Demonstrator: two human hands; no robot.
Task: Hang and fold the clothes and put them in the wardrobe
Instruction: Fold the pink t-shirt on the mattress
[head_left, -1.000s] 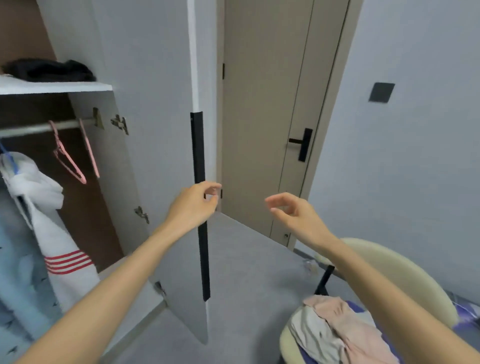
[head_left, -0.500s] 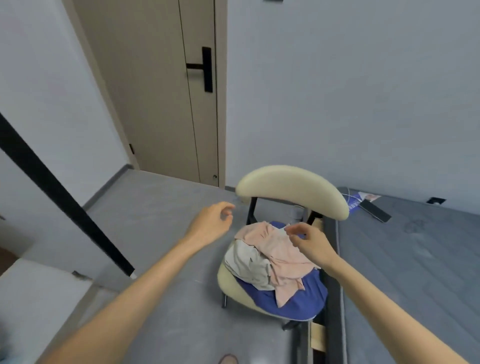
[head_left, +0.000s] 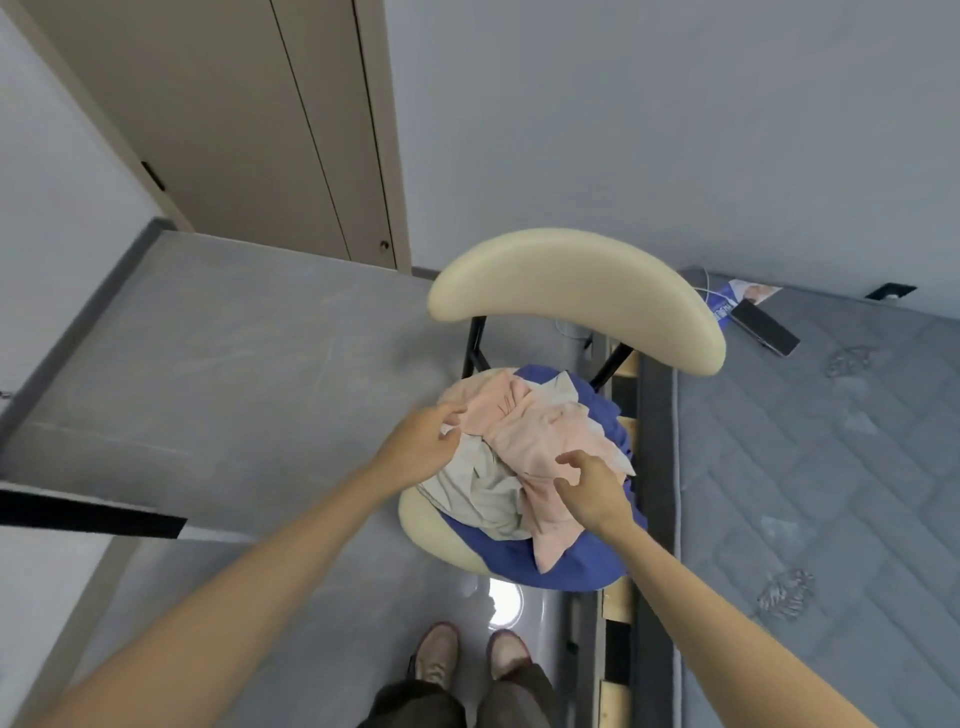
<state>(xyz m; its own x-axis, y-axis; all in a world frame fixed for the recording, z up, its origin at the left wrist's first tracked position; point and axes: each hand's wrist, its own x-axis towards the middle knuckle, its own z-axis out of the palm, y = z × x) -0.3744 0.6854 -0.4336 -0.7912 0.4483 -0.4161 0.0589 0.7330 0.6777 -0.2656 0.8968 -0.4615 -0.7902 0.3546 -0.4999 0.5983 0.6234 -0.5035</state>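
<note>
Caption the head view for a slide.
Left hand and right hand reach for clothes heaped on a cream chair beside a mattress.

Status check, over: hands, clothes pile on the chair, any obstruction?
Left hand open at left edge of clothes pile, right hand open over pink garment. Pile on chair, nothing lifted. Nothing blocking the grip.

arms: your left forearm (head_left: 260, 566) and right forearm (head_left: 701, 597) are bare along all the visible length | hands: your left hand (head_left: 421, 447) and right hand (head_left: 592, 488) are bare too | legs: you wear dark trousers (head_left: 415, 706) | feet: dull pinkish-brown shoes (head_left: 436, 652), rounded toes
</note>
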